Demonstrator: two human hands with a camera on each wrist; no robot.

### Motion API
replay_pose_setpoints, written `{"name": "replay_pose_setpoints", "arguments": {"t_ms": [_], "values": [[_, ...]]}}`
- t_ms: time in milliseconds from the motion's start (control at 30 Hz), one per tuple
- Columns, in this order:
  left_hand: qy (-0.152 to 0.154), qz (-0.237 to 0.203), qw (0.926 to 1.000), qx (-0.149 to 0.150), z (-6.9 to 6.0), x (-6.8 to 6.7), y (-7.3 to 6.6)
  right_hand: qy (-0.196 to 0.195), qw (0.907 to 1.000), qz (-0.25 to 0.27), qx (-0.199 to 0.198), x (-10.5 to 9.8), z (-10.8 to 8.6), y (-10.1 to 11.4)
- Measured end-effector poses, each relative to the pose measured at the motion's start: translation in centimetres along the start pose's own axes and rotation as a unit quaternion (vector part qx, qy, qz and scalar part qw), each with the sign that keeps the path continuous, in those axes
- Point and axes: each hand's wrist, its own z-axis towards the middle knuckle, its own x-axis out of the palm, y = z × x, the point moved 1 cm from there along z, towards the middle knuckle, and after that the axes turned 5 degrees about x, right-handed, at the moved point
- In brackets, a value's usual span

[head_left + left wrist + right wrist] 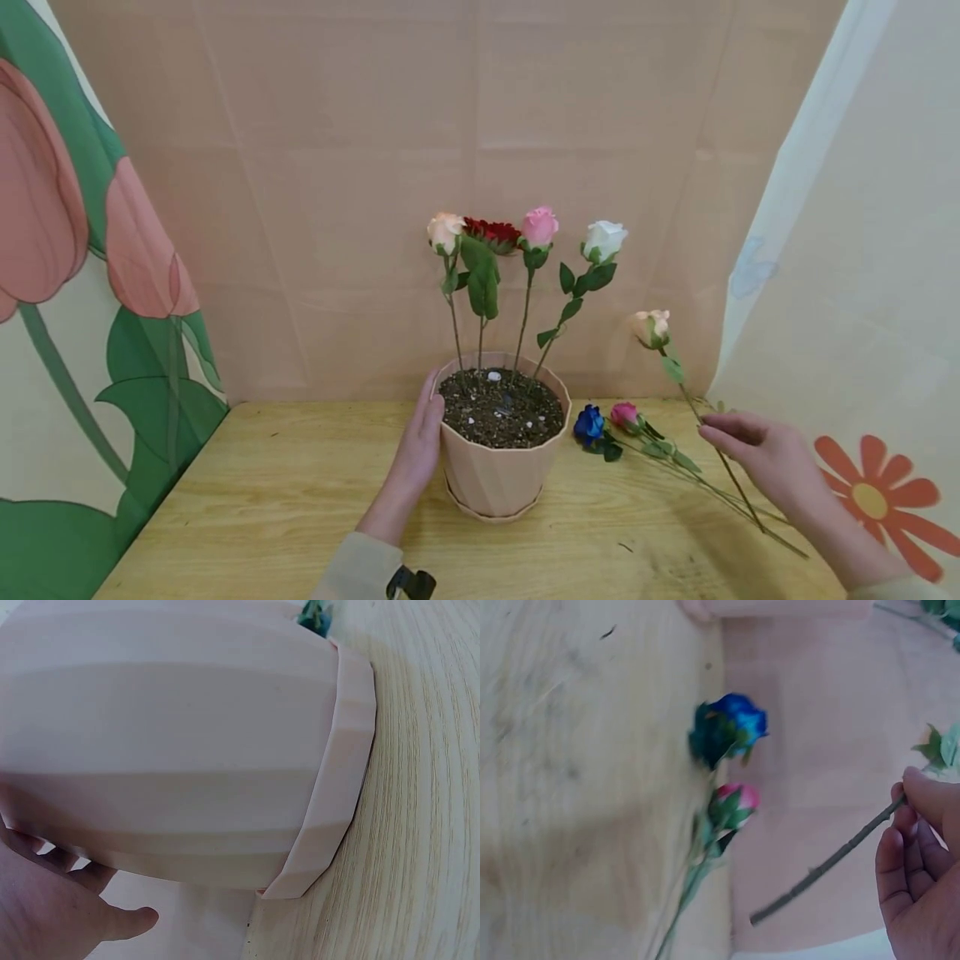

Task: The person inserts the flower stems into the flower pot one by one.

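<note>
With its palm side against the left wall of a pale pink flowerpot (495, 479), my left hand (416, 446) steadies it; in the left wrist view the fingers lie along the pot's side. Dark soil (480, 425) fills the pot. Standing in it are a peach rose (446, 232), a dark red flower (495, 233), a pink rose (540, 227) and a white rose (604, 242). To the right, my right hand (765, 454) pinches the stem of another peach rose (652, 328) between thumb and fingers. That stem (825, 874) slants, its lower end free in the air.
A blue rose (588, 425) and a deep pink rose (625, 414) lie on the wooden table (285, 492), right of the pot, stems toward the right front. A saucer (495, 515) sits beneath the pot. Behind hangs a pinkish cloth (337, 208); printed panels flank the table.
</note>
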Motion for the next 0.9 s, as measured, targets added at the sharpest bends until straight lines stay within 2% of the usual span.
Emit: {"name": "replay_pose_setpoints", "arguments": {"t_ms": [200, 633, 900], "values": [[-0.003, 0.011, 0.9999, 0.010, 0.0, 0.0, -0.2, -0.010, 0.9997, 0.008, 0.019, -0.8, -0.3, 2.7], [-0.003, 0.013, 0.9998, 0.016, 0.0, 0.0, -0.1, -0.062, 0.9967, 0.048, -0.020, -1.7, -0.3, 8.3], [-0.001, 0.007, 0.9997, 0.022, 0.1, 0.0, 0.1, -0.088, 0.9912, 0.076, -0.064, -1.8, -0.5, 12.6]]}}
